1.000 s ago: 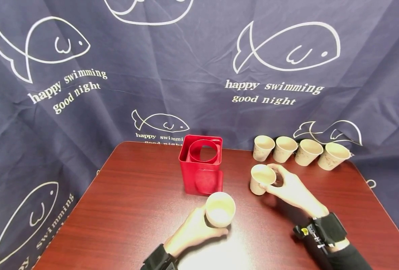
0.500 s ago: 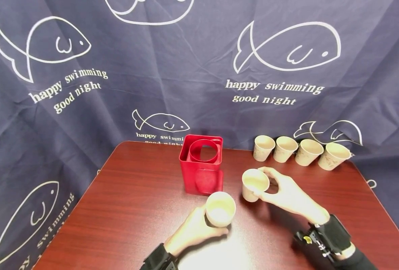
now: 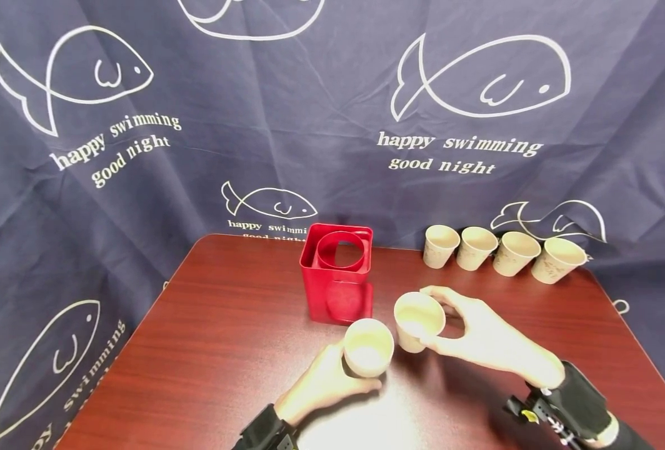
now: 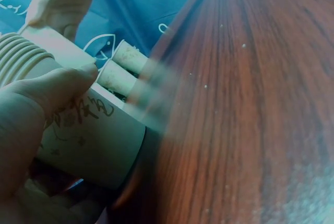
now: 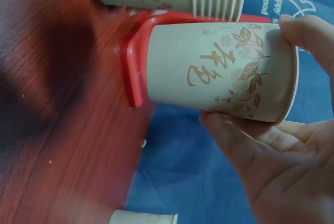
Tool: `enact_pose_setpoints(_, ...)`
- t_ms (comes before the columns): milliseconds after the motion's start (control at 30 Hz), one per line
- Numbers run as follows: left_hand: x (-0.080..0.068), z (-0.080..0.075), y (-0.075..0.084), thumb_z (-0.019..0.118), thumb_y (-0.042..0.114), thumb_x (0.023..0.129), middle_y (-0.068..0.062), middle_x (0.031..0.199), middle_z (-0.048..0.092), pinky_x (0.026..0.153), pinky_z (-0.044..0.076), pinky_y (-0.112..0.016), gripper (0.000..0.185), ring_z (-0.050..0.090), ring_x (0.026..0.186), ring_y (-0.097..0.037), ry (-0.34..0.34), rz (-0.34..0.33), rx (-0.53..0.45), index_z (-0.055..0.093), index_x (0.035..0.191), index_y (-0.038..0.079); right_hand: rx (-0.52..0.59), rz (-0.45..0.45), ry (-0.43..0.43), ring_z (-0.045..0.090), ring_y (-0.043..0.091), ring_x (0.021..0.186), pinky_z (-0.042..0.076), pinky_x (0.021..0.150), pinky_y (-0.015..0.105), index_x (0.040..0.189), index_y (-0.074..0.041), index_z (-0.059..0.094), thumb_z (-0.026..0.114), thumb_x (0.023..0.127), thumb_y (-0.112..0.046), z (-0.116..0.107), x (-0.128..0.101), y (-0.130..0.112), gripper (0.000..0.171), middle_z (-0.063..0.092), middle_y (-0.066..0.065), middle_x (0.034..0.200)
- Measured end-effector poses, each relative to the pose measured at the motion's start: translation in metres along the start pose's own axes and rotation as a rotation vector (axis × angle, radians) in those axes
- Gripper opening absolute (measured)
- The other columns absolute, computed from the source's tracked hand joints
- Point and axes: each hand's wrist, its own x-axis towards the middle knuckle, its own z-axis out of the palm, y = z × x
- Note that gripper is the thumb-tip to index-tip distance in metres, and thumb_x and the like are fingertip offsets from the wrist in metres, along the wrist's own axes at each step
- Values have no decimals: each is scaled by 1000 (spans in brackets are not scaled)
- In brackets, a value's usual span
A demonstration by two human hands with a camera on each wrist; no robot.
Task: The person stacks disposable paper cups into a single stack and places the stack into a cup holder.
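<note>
Near the bottom middle, the left hand [image 3: 318,389] curls its fingers around a stack of cups [image 3: 368,347]. The right hand [image 3: 484,337] pinches one paper cup [image 3: 418,321] just beside it.

Left wrist view: table [image 4: 250,104] near the stacked cups [image 4: 78,130] smeared by blur; left hand [image 4: 26,125] cropped at frame edge.

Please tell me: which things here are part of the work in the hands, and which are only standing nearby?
In use: stack of cups in left hand; single cup in right hand.
Nearby: four cups in a row, red holder, table.
</note>
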Motion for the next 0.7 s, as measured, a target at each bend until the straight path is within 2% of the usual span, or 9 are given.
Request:
enact_pose_setpoints(267,-1,0,0,92,46,73,14,106,72,89,54,-28,65,67,94,-5,-1,1,4,62,129,32,17,-18,-29,62,1,117,45,101,15,144,-38,51,84,83,-46,-4,-1,-17,69,63,-22,130)
enact_pose_setpoints(500,0,0,-1,92,45,74,14,108,72,90,55,-28,66,67,94,-4,0,11,17,61,131,32,-42,-43,-21,59,-1,117,43,101,13,144,-39,50,85,82,-46,-8,-1,-26,71,60,-23,132)
enact_pose_setpoints(700,0,1,-1,92,46,73,15,107,72,91,55,-28,66,67,95,-3,4,14,25,61,130,33,-51,-73,-11,58,-1,119,41,102,12,145,-38,49,85,83,-44,-13,0,-32,72,59,-23,133)
